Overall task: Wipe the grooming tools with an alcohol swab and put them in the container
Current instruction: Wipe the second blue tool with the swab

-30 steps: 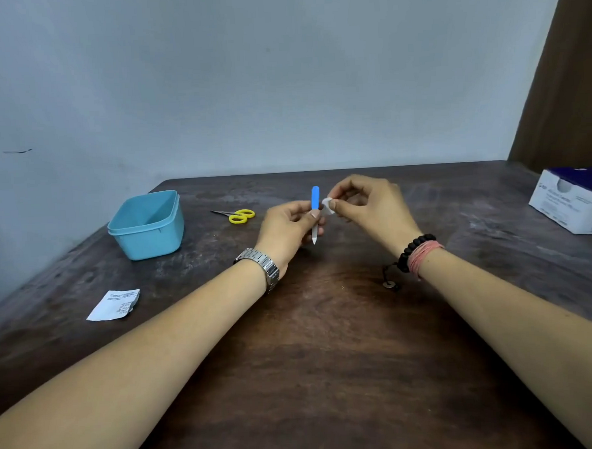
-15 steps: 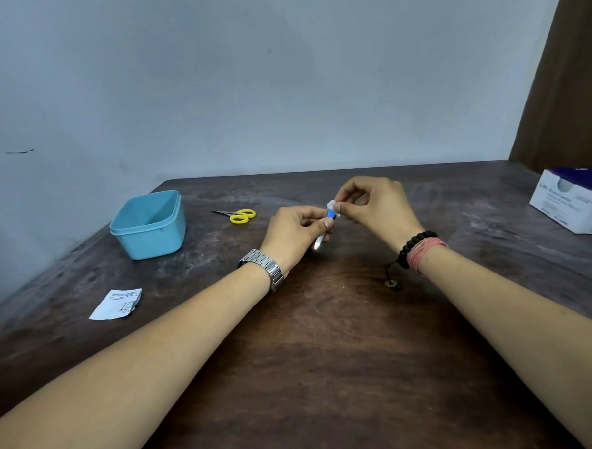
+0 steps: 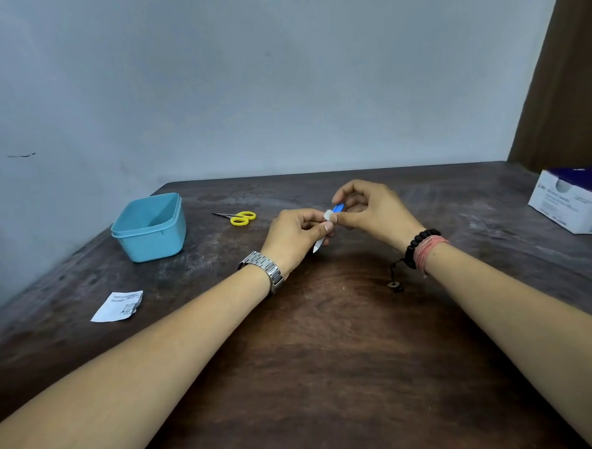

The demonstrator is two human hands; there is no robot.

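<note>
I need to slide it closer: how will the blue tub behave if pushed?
The tub looks like thin plastic and seems empty, so probably light and easy to slide. It sits low and wide on the table, so tipping seems unlikely.

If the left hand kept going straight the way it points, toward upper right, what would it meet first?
The left hand, holding the blue-handled tool, would almost at once meet the right hand pinching the white swab; they look nearly touching, though depth is unclear.
</note>
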